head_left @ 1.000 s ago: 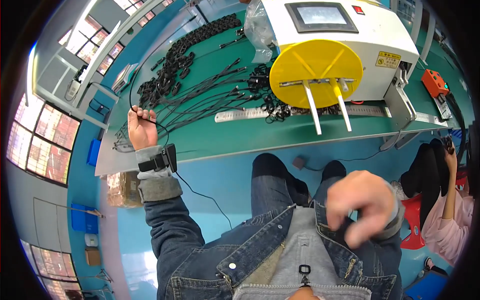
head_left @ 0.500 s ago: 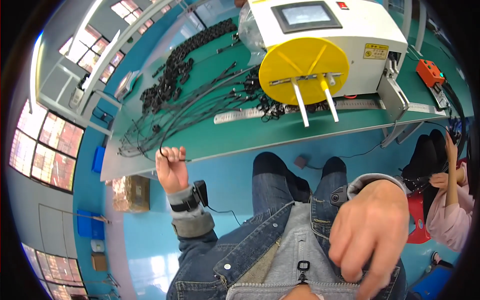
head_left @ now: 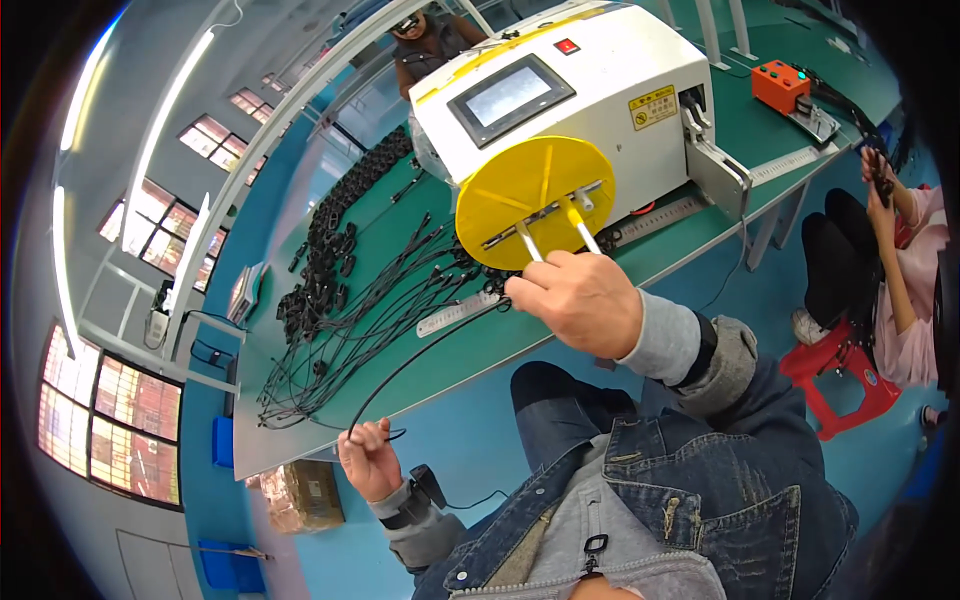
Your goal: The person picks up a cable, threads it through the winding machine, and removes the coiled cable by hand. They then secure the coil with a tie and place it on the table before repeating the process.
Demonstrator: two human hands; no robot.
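A thin black cable (head_left: 425, 350) runs in a slack curve between my two hands. My left hand (head_left: 368, 462), low in front of the table's near edge, is closed round it, and a short length sticks out to the right of the fingers. My right hand (head_left: 580, 305) is closed in front of the yellow disc (head_left: 490, 205) of a white winding machine (head_left: 625, 75), at the ends of two white pegs (head_left: 587, 237). The cable reaches its fingers, whose tips are partly hidden behind the hand. Several black cables (head_left: 400, 275) lie spread on the green table left of the disc.
Bundled black cables (head_left: 330, 250) are heaped at the table's left. A steel ruler (head_left: 450, 315) lies along the near side. An orange control box (head_left: 778, 88) stands at the right. A co-worker (head_left: 905, 290) sits there beside a red stool (head_left: 835, 395). Another person (head_left: 435, 45) is behind the machine.
My right hand has gone from close to my chest up and forward to the disc's pegs, where it is closed on the cable. My left hand still holds the cable. The view has shifted and tilted.
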